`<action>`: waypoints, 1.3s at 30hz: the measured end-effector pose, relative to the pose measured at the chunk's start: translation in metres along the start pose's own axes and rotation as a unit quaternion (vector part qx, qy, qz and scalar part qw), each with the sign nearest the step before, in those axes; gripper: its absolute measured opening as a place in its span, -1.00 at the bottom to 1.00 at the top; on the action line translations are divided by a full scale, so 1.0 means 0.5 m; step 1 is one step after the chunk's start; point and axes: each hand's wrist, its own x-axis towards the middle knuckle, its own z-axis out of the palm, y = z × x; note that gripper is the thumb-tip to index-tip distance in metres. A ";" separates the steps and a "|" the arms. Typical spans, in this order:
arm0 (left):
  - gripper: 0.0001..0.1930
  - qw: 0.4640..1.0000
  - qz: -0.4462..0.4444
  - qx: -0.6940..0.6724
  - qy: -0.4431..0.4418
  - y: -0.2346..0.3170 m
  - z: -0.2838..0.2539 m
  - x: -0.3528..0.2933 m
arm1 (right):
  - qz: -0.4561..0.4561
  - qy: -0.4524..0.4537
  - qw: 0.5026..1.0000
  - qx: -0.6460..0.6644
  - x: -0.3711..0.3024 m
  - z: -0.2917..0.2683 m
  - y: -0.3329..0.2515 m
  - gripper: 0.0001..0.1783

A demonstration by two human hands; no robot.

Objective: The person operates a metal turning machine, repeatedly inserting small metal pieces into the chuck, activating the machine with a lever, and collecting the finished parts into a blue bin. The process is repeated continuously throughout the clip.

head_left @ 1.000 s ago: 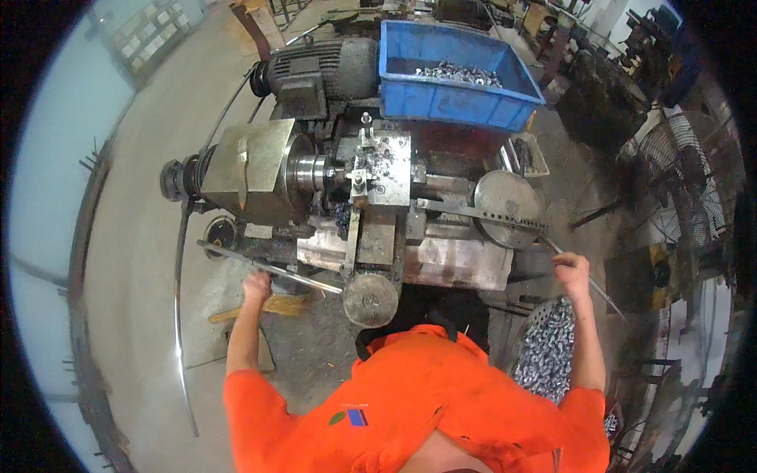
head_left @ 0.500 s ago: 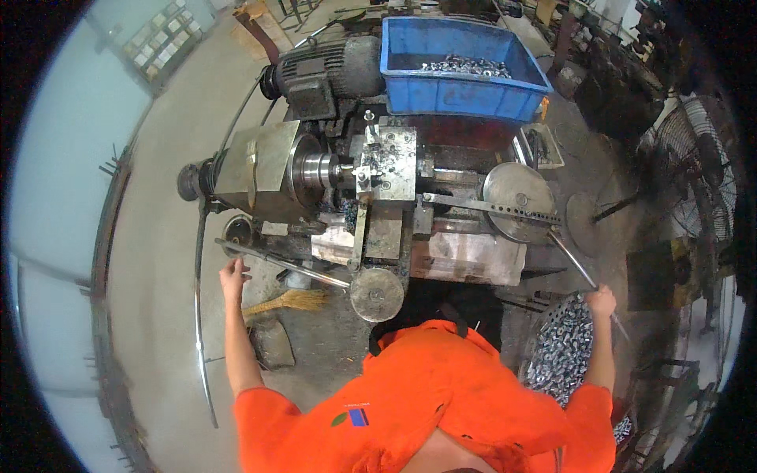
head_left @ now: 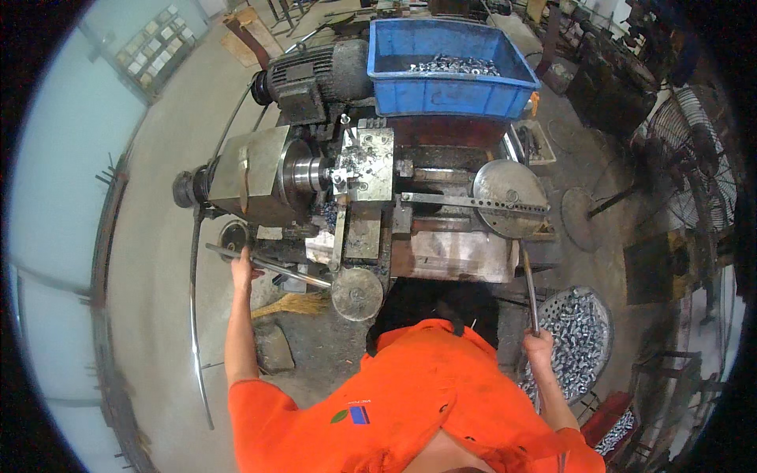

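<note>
In front of me is a lathe with a steel chuck and a tool slide close to it on the right. My left hand is closed round a long metal lever that runs to a round hub. With its fingers wrapped round it, my right hand grips a second lever, below a large steel disc. A perforated flat bar links that disc to the slide. Small workpiece details at the chuck are too fine to make out.
A blue crate holding small metal parts stands behind the lathe, beside an electric motor. Right of my right hand sits a basket of metal parts. A fan stands far right; a straw broom lies at left.
My right hand has swung its lever leftward, and the disc has turned. The slide now sits nearer the chuck. My left hand has moved from beside its lever onto it.
</note>
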 end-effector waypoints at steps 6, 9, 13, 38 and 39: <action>-0.41 1.000 0.018 0.006 -0.017 0.013 0.005 -0.023 | 0.003 -0.001 1.000 -0.017 -0.039 0.006 -0.062 -0.79; -0.40 0.999 0.008 0.031 -0.030 0.010 -0.006 -0.007 | -0.040 -0.008 0.999 0.003 -0.028 0.008 -0.016 -0.77; -0.41 0.999 -0.009 0.033 -0.014 0.030 0.010 -0.024 | -0.135 -0.021 0.990 -0.032 -0.027 0.001 -0.016 -0.76; -0.49 0.873 0.144 0.458 -0.087 -0.202 0.038 0.009 | -0.281 0.226 0.852 -0.379 0.144 -0.049 -0.095 -0.33; -0.50 0.848 0.158 0.494 -0.110 -0.194 0.050 0.004 | -0.313 0.232 0.840 -0.377 0.143 -0.039 -0.094 -0.42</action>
